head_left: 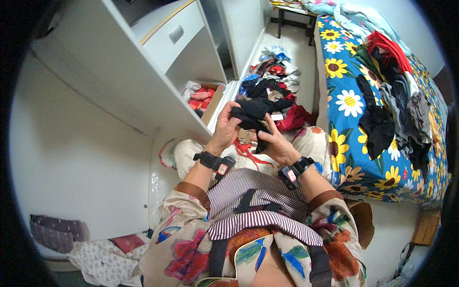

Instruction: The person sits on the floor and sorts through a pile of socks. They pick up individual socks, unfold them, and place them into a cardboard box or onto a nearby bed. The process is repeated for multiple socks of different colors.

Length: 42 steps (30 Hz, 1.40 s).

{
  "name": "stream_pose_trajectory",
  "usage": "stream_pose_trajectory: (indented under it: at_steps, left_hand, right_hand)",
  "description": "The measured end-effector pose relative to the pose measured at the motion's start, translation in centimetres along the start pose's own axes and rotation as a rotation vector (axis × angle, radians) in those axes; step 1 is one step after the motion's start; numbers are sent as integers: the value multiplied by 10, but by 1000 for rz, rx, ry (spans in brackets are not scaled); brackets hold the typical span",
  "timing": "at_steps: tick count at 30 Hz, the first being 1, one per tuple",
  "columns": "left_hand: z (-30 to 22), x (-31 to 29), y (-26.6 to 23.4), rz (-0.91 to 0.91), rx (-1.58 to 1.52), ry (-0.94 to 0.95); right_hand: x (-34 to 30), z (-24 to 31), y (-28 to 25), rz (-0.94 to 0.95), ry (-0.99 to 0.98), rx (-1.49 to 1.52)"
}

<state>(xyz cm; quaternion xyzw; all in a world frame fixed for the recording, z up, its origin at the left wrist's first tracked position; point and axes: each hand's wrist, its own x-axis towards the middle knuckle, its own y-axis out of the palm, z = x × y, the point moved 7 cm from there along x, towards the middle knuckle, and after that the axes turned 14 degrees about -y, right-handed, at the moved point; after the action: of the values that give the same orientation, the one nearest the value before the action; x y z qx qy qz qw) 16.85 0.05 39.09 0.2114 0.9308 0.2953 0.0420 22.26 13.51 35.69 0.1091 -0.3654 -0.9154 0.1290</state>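
Observation:
A small bunched black garment [253,109], perhaps a sock, is held up in front of me between both hands. My left hand [225,126] is closed on its left end, thumb and fingers pinching the cloth. My right hand [279,145] grips the lower right part, its thumb on top and its other fingers partly hidden. Just beyond, a heap of mixed clothes [272,86] in black, red, white and blue lies along the floor. Red straps [249,154] hang or lie below the garment, near my knees.
To the right is a bed with a blue sunflower sheet [336,117], bearing a row of dark, grey and red clothes [399,112]. At the left stands a white cabinet [110,62], with an open drawer [213,106] of red and white clothing. A small table [291,8] stands at the far end.

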Motion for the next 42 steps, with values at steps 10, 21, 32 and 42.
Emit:
stream_pose_trajectory:
  at_steps: [10, 21, 32, 42]
  left_hand:
    - [-48, -39, -39, -178, -48, 12]
    - [-52, -31, -24, -101, 145, -73]
    - [-48, -60, -38, -256, 246, -78]
    - [-61, -73, -83, -485, 102, 105]
  right_hand:
    - [11, -24, -32, -105, -213, -554]
    - [10, -57, -7, 73, 9, 148]
    - [31, -11, -2, -157, -246, 355]
    - [34, 3, -34, -103, -404, 237]
